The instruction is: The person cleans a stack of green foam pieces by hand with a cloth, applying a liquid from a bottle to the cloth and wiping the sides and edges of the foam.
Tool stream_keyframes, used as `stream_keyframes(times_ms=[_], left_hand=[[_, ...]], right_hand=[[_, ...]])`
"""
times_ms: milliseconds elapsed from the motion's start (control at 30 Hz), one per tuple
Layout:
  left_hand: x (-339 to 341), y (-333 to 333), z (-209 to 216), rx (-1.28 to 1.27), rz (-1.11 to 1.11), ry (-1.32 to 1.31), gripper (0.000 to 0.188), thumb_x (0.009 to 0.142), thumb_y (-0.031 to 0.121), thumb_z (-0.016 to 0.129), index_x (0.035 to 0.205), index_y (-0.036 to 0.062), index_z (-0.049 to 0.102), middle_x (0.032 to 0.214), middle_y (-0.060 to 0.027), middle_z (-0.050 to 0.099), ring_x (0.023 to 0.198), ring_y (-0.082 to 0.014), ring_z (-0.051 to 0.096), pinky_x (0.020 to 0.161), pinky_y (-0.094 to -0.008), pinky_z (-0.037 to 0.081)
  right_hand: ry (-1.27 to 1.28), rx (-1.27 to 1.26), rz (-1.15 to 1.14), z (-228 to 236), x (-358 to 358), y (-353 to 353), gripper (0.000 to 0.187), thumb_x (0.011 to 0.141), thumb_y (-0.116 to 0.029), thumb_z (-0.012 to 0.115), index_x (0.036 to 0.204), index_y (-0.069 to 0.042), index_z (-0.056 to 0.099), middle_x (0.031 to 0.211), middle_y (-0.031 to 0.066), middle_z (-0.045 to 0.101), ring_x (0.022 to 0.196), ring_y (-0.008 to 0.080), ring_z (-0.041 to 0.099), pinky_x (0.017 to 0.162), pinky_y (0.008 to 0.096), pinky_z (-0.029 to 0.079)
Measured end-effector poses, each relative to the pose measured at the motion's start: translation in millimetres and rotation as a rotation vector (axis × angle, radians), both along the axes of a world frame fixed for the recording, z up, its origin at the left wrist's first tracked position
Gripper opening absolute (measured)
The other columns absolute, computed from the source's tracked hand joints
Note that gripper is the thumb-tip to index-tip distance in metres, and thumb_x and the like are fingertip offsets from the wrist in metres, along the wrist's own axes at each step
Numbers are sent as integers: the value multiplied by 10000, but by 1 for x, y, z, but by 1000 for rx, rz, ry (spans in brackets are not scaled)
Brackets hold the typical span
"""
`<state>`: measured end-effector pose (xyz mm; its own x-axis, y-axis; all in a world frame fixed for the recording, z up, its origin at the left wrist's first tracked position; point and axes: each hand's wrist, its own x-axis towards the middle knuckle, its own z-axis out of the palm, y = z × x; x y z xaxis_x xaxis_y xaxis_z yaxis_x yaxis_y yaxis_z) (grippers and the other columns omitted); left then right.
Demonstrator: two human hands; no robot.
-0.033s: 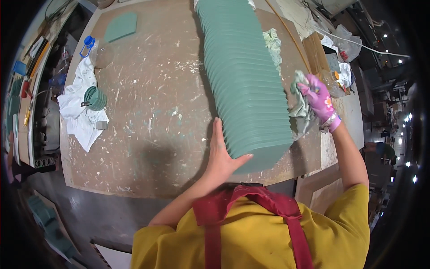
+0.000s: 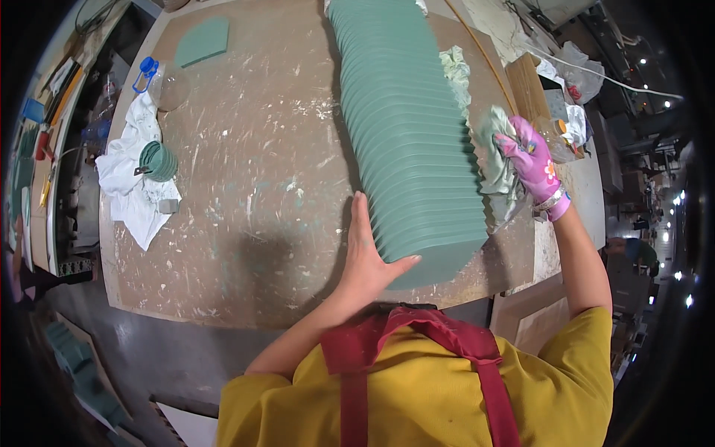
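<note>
On the worktop [image 2: 261,149], the open left hand [image 2: 363,257] rests against the row of green slabs [image 2: 413,164] while the pink-gloved right hand [image 2: 533,164] squeezes a rumpled cloth [image 2: 497,167] beside it, probably for wiping, so the next rub needs a steady row.

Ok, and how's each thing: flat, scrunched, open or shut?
Row of green panels: face to face
Left hand: open, touching the row
Held rag: scrunched
Right hand: gloved, gripping that rag
White cloth: spread, wrinkled
Blue-capped bottle: shut
Orange-capped bottle: shut
Loose green panel: flat
</note>
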<state>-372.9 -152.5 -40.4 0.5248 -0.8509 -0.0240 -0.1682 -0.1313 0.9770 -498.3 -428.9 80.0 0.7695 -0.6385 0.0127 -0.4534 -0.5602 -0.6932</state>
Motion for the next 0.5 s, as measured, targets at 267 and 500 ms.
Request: stream_keyframes(times_ms=[267,500], left_hand=[[11,-9,-1,-33,-144,-46,1224,652,299,826,1468,-32,-22,1524,-283,-32,1432,-391,55,1152,-443,148],[15,-9,8,34,-158,35,1209,650,245,826,1475,-28,-15,1537,-254,-6,1431,-364,100,1141,-430,177]], right_hand=[[38,-487,662,-22,81,31,252,762,-135,648,971,-28,558,926,166,513,857,369,539,723,446,439],[171,-562,968,-29,138,70,248,710,-140,655,927,-71,556,906,100,556,812,292,596,712,397,486]])
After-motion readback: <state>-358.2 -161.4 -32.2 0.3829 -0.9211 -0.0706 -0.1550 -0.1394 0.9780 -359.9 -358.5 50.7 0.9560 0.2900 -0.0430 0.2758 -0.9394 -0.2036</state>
